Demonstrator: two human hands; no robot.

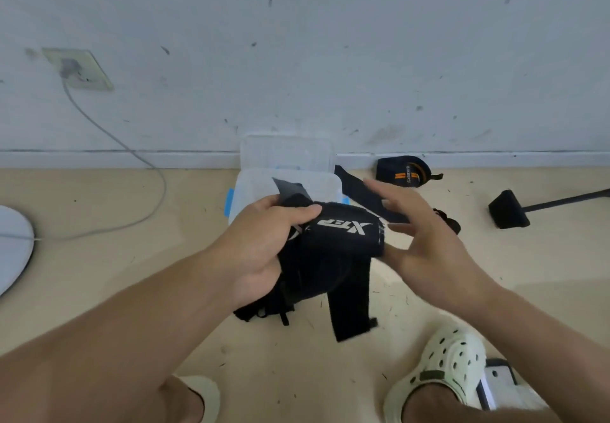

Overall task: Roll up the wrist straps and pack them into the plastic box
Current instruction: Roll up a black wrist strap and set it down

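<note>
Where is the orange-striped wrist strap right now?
The orange-striped wrist strap lies rolled on the floor against the baseboard, right of the plastic box, beyond the right hand.

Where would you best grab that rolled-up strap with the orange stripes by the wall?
Take the orange-striped strap across its rolled body, coming from above and the near side. It is a compact bundle lying on the floor close to the baseboard, so the wall blocks the far side; its thin tail on the right would probably just unroll it.
</note>
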